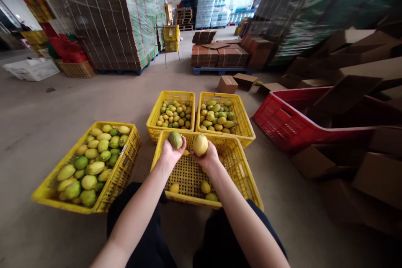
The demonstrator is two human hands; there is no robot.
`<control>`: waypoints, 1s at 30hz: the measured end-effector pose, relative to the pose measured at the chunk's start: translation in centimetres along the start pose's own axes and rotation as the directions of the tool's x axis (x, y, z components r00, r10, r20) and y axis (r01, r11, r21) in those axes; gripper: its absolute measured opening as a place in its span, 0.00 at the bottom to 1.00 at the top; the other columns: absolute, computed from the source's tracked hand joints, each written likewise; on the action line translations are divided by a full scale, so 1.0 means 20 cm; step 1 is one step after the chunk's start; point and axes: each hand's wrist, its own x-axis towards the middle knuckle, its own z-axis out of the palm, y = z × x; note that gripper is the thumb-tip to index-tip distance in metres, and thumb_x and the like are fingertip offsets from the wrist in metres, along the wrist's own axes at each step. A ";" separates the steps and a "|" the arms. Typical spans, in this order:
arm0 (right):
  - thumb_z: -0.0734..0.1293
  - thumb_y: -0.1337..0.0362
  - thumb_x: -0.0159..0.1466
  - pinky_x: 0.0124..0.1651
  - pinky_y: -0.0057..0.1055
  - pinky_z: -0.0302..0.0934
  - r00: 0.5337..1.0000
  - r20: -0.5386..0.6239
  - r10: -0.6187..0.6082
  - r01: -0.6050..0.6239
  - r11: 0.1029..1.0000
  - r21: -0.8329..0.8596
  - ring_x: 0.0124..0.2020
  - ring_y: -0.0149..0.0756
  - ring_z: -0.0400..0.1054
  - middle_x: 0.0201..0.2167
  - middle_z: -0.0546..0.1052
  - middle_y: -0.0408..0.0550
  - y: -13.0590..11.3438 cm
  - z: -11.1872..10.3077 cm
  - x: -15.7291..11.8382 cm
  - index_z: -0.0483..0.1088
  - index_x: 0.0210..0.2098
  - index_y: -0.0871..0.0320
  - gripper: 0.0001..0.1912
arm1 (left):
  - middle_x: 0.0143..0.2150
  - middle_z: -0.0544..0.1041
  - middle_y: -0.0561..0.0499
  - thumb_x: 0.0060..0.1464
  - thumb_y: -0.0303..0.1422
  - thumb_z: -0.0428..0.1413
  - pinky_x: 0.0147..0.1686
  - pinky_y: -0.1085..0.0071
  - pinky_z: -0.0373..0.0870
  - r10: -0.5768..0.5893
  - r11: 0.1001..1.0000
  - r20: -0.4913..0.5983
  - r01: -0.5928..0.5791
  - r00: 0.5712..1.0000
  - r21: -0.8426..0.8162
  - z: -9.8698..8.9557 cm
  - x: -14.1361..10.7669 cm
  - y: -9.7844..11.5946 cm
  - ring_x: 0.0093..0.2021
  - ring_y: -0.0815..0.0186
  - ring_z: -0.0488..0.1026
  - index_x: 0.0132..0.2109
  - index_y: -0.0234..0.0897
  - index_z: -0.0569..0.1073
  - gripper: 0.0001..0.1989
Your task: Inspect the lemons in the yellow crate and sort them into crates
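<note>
While the left hand (171, 153) cupped a green lemon (175, 139) in curled fingers, the right hand (207, 158) cradled a yellow lemon (200, 145) just beside it, long axis seemingly pointing forward. Both hung above a sparsely filled crate (234, 159). Beyond its far rim stood a left-hand crate (153, 134) and a right-hand crate (244, 115), each nearer its matching hand; a heaped crate (125, 165) flanked the left hand, a red crate (276, 119) the right.

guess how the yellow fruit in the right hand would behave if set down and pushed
The yellow fruit would probably roll, given its rounded shape, perhaps unevenly since it looks slightly oval. It is likely fairly stiff: no dent shows where the right hand cradles it.
</note>
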 end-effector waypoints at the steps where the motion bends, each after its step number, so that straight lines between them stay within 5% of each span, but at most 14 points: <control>1: 0.53 0.60 0.65 0.21 0.28 0.59 1.000 0.008 0.011 -0.011 1.000 -0.005 0.19 0.33 0.63 0.16 0.68 0.41 0.00 0.00 0.00 0.62 0.27 0.56 0.13 | 0.25 0.71 0.50 0.61 0.28 0.44 0.21 0.75 0.73 -0.030 1.000 0.004 0.030 1.000 0.004 0.00 0.00 0.00 0.24 0.70 0.72 0.31 0.32 0.69 0.13; 6: 0.51 0.60 0.65 0.24 0.32 0.63 0.999 0.027 0.041 -0.041 0.999 -0.014 0.22 0.36 0.65 0.19 0.70 0.45 0.01 0.01 -0.01 0.64 0.28 0.57 0.16 | 0.28 0.72 0.48 0.60 0.30 0.44 0.22 0.73 0.75 -0.052 0.999 0.009 0.052 0.999 0.016 0.00 0.00 -0.02 0.26 0.68 0.73 0.33 0.31 0.70 0.13; 12: 0.55 0.61 0.64 0.29 0.34 0.66 0.998 -0.060 -0.007 0.008 1.000 0.007 0.22 0.34 0.64 0.19 0.69 0.40 0.00 0.01 -0.01 0.62 0.29 0.54 0.09 | 0.28 0.71 0.53 0.55 0.35 0.54 0.24 0.72 0.75 0.107 0.990 0.014 -0.108 0.994 0.086 0.00 -0.02 -0.02 0.26 0.70 0.71 0.32 0.35 0.68 0.07; 15: 0.55 0.60 0.64 0.29 0.36 0.66 0.998 -0.056 0.016 -0.016 1.000 0.008 0.23 0.35 0.66 0.19 0.69 0.41 0.00 0.00 -0.01 0.62 0.29 0.55 0.10 | 0.26 0.71 0.52 0.59 0.33 0.50 0.21 0.73 0.74 0.017 0.998 -0.002 -0.017 1.000 0.059 0.00 -0.02 -0.01 0.24 0.70 0.71 0.32 0.34 0.68 0.09; 19: 0.52 0.60 0.64 0.29 0.38 0.67 0.999 -0.009 0.053 -0.052 0.998 0.027 0.24 0.37 0.68 0.19 0.69 0.43 0.01 0.00 -0.01 0.63 0.29 0.55 0.13 | 0.27 0.72 0.48 0.61 0.29 0.42 0.19 0.72 0.73 -0.114 0.992 -0.004 0.114 0.994 0.050 0.01 -0.02 -0.01 0.24 0.68 0.73 0.35 0.31 0.70 0.13; 25: 0.51 0.59 0.64 0.25 0.39 0.67 0.996 0.074 0.042 -0.047 0.997 0.067 0.24 0.41 0.69 0.19 0.71 0.46 0.00 -0.01 -0.01 0.65 0.32 0.55 0.15 | 0.30 0.73 0.45 0.56 0.37 0.49 0.26 0.69 0.76 -0.092 0.995 0.125 0.088 0.988 0.037 -0.01 -0.02 -0.01 0.29 0.65 0.74 0.40 0.31 0.69 0.12; 30: 0.55 0.59 0.63 0.23 0.31 0.67 0.969 0.239 -0.071 0.046 0.993 0.108 0.23 0.37 0.70 0.23 0.75 0.51 -0.02 -0.02 -0.03 0.67 0.35 0.60 0.14 | 0.33 0.73 0.42 0.57 0.33 0.47 0.28 0.69 0.77 -0.096 0.993 0.186 0.081 0.978 0.085 -0.01 -0.01 0.00 0.33 0.63 0.74 0.41 0.30 0.69 0.11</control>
